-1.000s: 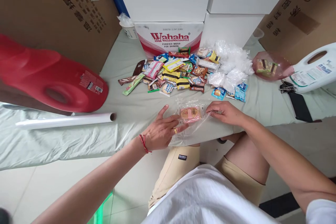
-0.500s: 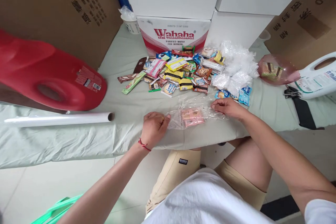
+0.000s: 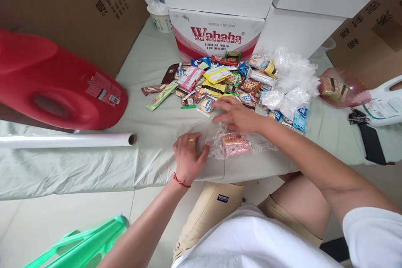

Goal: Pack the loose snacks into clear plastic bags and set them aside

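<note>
Two pink-wrapped snacks (image 3: 236, 149) lie inside a clear plastic bag (image 3: 262, 144) near the table's front edge. My left hand (image 3: 190, 155) rests at the bag's left end, thumb and fingers apart; whether it touches the film I cannot tell. Above the bag, my right hand (image 3: 239, 115) reaches leftward with fingers spread and nothing in them. Its fingertips are close to a pile of wrapped snacks (image 3: 213, 89), beside a white and blue cookie packet (image 3: 206, 105). The right hand and forearm hide part of the bag and of the pile.
A heap of crumpled clear bags (image 3: 293, 77) adjoins the pile on the right. Behind stands a Wahaha carton (image 3: 216, 35). A red jug (image 3: 65, 88) and a white roll (image 3: 69, 140) lie left. A pink transparent bowl (image 3: 342, 92) and black phone-like object (image 3: 372, 143) are right.
My right hand has let go of the bag's right end and moved left and forward toward the snack pile. The fingers of my left hand have loosened and spread.
</note>
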Demonstrator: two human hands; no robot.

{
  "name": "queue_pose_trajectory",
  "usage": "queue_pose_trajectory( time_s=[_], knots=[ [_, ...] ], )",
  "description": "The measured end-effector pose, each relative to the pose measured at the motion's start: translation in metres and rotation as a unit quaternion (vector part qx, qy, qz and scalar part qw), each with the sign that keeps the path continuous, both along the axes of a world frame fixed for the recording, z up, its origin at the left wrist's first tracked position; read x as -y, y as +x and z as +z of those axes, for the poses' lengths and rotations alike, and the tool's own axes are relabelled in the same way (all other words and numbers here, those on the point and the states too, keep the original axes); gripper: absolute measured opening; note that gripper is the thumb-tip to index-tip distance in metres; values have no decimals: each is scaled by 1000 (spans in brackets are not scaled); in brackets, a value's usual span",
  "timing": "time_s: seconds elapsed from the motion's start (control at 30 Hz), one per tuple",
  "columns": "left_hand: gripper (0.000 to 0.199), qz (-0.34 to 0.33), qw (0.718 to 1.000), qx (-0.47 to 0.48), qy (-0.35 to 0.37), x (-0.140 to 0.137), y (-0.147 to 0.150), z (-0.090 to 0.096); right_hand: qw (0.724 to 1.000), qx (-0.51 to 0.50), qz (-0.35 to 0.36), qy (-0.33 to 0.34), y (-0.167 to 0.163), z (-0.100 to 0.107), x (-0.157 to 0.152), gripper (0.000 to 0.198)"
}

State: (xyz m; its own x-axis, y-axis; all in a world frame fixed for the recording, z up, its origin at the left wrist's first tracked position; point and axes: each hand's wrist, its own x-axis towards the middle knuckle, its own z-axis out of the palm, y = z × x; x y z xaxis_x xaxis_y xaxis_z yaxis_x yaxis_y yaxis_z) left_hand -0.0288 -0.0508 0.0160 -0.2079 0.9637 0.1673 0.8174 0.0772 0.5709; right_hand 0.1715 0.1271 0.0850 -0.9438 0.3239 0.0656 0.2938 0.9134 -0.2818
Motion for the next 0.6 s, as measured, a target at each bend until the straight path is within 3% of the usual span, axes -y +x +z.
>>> queue_pose_trajectory(
  time_s=[0.1, 0.2, 0.3, 0.37, 0.5, 0.6],
  knots=[
    [68, -15, 999, 34, -1, -4, 3, -1, 997, 3, 49, -60, -23, 2, -16, 12],
    [88, -16, 995, 93, -10, -12, 9, 1, 993, 46, 27, -107, -39, 10, -23, 17],
    [94, -2, 990, 134, -38, -22, 16, 7, 988, 108, -64, -91, -51, 16, -22, 26],
    [84, 5, 990, 114, -80, -28, 18, 13, 984, 128, -110, -59, -54, 18, -16, 28],
    [32, -13, 981, 19, -191, -39, 19, 26, 978, 108, -172, -48, -52, 27, 15, 26],
    [26, -23, 971, -28, -235, -45, 17, 33, 975, 78, -195, -78, -44, 26, 58, 23]
  ],
)
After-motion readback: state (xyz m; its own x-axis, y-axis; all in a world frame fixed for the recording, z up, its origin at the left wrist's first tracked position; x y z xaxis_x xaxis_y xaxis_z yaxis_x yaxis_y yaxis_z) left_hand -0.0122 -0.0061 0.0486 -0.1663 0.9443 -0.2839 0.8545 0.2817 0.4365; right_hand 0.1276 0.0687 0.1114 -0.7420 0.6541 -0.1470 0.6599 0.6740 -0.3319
